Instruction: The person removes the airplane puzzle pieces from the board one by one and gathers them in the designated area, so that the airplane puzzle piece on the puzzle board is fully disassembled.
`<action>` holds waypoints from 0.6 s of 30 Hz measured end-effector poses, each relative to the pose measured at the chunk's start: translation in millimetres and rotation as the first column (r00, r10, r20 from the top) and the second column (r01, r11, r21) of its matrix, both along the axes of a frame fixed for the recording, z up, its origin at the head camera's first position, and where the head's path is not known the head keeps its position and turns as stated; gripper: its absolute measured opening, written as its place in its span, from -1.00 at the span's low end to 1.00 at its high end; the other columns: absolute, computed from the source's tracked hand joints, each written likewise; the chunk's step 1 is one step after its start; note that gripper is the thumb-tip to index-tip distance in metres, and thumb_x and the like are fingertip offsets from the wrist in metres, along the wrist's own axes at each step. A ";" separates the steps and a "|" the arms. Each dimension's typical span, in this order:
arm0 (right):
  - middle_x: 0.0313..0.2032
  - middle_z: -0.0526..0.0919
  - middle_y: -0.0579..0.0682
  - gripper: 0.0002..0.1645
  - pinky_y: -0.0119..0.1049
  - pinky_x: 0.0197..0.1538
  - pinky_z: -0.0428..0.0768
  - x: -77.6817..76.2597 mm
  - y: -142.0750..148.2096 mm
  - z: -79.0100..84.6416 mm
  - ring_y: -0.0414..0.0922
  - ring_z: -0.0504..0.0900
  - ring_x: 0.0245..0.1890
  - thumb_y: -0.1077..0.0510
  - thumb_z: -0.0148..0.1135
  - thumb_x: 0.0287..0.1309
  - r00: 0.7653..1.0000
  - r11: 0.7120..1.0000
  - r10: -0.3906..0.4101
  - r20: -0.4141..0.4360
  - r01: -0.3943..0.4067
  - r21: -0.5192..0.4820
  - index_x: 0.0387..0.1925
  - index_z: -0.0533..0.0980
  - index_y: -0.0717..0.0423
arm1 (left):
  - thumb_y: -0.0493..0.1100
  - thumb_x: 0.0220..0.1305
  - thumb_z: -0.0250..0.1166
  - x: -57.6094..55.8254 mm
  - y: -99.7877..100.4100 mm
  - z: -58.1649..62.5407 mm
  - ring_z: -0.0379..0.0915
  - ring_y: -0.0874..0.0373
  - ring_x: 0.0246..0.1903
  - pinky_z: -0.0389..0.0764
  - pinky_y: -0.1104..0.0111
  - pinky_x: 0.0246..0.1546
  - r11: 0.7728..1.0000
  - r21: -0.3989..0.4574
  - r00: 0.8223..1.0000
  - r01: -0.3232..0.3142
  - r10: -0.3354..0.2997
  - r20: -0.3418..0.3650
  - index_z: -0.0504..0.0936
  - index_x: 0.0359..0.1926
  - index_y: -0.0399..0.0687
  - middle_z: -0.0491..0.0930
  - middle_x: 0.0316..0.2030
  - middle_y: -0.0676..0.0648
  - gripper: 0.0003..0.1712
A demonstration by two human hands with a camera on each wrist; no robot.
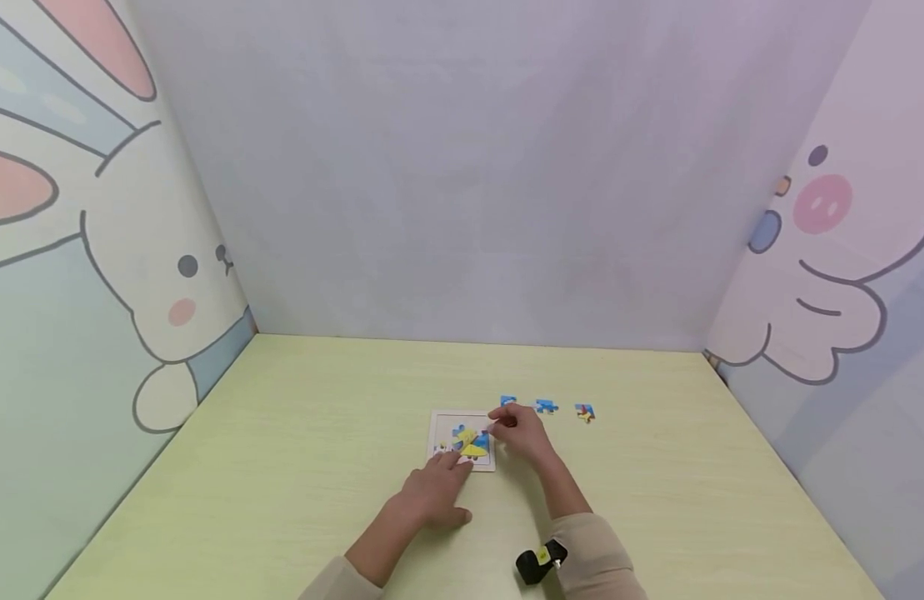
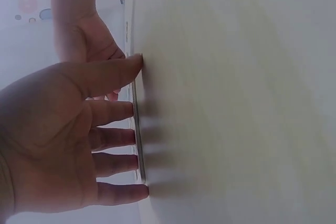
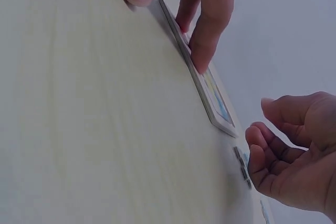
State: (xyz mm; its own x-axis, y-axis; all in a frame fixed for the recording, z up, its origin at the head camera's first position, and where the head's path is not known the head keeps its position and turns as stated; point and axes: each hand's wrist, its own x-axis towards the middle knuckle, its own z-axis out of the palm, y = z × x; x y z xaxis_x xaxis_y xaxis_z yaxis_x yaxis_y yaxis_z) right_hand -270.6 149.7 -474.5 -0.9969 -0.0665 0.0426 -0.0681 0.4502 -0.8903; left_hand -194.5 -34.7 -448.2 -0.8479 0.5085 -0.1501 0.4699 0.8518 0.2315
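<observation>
A small square puzzle tray (image 1: 433, 433) with a pale rim lies on the table, partly filled with blue and yellow jigsaw pieces (image 1: 472, 446). My left hand (image 1: 437, 492) rests its straight fingers on the near edge of the tray, the thumb spread out to the side. Just off the tray's right edge, my right hand (image 1: 523, 432) hovers with loosely curled fingers. In the right wrist view a gap shows between thumb and fingers of that right hand (image 3: 299, 153), and no piece is visible there.
Three loose puzzle pieces lie beyond and right of the tray: a blue one (image 1: 509, 400) partly behind the right hand, another blue one (image 1: 547, 406), and a red, yellow and blue one (image 1: 585, 412). A grey cloth wall (image 1: 462, 208) bounds the table's (image 1: 319, 417) far edge.
</observation>
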 end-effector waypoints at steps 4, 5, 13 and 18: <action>-0.41 0.52 -0.01 -0.81 -0.32 -0.37 0.48 0.0 -10.5 0.0 -0.09 0.44 -0.40 0.31 0.24 0.10 0.998 0.998 0.054 0.043 -0.053 -0.018 -0.21 0.57 0.26 | 0.09 0.01 0.39 -1.1 -1.2 -0.5 0.16 -0.14 0.24 0.41 -0.02 -0.03 1.000 0.008 1.000 0.007 -0.007 0.005 0.39 0.25 -0.11 0.27 0.25 -0.17 -0.20; -0.41 0.52 -0.01 -0.81 -0.31 -0.35 0.48 -0.3 -13.0 -0.3 -0.09 0.44 -0.39 0.31 0.24 0.10 0.997 0.998 0.068 0.041 -0.067 -0.021 -0.20 0.57 0.26 | 0.09 0.01 0.39 -1.5 -1.6 -1.1 0.15 -0.14 0.24 0.41 -0.02 -0.02 1.000 0.012 1.000 0.009 -0.009 0.008 0.39 0.25 -0.12 0.27 0.25 -0.17 -0.20; -0.43 0.51 -0.02 -0.83 -0.30 -0.32 0.48 -0.2 -23.9 -6.5 -0.11 0.44 -0.39 0.34 0.24 0.06 0.992 0.992 0.127 0.027 -0.127 -0.005 -0.25 0.55 0.27 | 0.08 0.01 0.37 -0.3 -2.1 -4.2 0.16 -0.15 0.23 0.44 -0.02 -0.06 0.999 0.031 1.000 0.030 -0.031 0.003 0.40 0.22 -0.16 0.28 0.24 -0.19 -0.22; -0.46 0.49 -0.03 -0.82 -0.33 -0.37 0.48 -4.4 -28.4 -9.9 -0.12 0.44 -0.42 0.35 0.26 0.02 0.990 0.989 0.141 0.029 -0.142 0.048 -0.26 0.56 0.26 | 0.10 -0.01 0.38 0.6 -4.6 -4.0 0.15 -0.12 0.24 0.45 0.00 -0.07 0.999 0.021 0.999 0.038 -0.038 -0.005 0.39 0.24 -0.13 0.27 0.24 -0.17 -0.20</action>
State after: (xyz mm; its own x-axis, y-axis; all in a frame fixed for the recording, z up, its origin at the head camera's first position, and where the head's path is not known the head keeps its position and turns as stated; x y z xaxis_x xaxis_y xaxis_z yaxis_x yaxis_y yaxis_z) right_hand -274.9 121.2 -484.4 -0.9780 -0.2083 0.0107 -0.1121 0.4816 -0.8692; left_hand -193.8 -39.2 -452.2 -0.8284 0.5436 -0.1353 0.5030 0.8282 0.2472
